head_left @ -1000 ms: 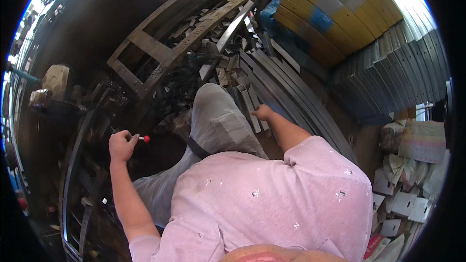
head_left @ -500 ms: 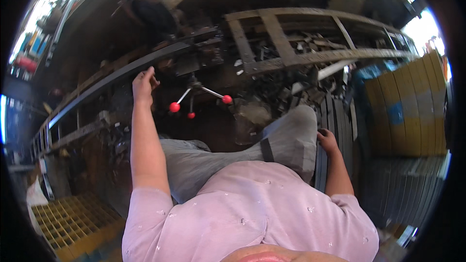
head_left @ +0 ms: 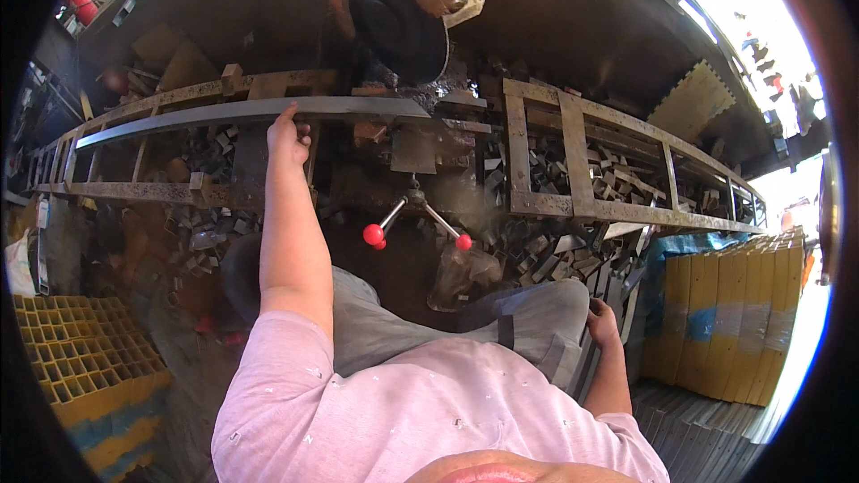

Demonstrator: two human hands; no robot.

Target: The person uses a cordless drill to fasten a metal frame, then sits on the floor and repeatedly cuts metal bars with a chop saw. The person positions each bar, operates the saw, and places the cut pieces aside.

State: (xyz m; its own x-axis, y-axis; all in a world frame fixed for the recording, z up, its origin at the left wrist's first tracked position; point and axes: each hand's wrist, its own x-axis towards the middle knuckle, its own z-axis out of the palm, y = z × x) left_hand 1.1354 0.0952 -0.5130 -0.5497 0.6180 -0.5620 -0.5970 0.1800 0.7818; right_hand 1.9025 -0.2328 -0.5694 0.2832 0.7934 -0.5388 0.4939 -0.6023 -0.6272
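A long grey metal bar (head_left: 224, 111) stretches from the far left to beneath the round dark blade guard (head_left: 398, 31) of a cutting machine. My left hand (head_left: 288, 139) is at the bar's near side, its index finger stretched onto the bar and the other fingers loosely bent. Nearer to me stands the machine's spoked handle (head_left: 414, 197), with red ball knobs; neither hand touches it. My right hand (head_left: 604, 322) hangs low beside my right knee, close to a stack of grey bars (head_left: 613, 286). Its fingers are partly hidden, and what they touch does not show.
Rusty frame rails run left (head_left: 134, 190) and right (head_left: 626, 212) of the machine, with many short metal offcuts (head_left: 546, 250) below. A bundle of yellow tubes (head_left: 80, 340) stands at the left. Yellow wrapped stock (head_left: 716, 322) and long grey profiles (head_left: 707, 429) are at the right.
The view has swung, bringing the machine lower and rightward in the picture. My left index finger has reached the bar's edge. The handle's knobs show at different angles. My right hand stays by my knee.
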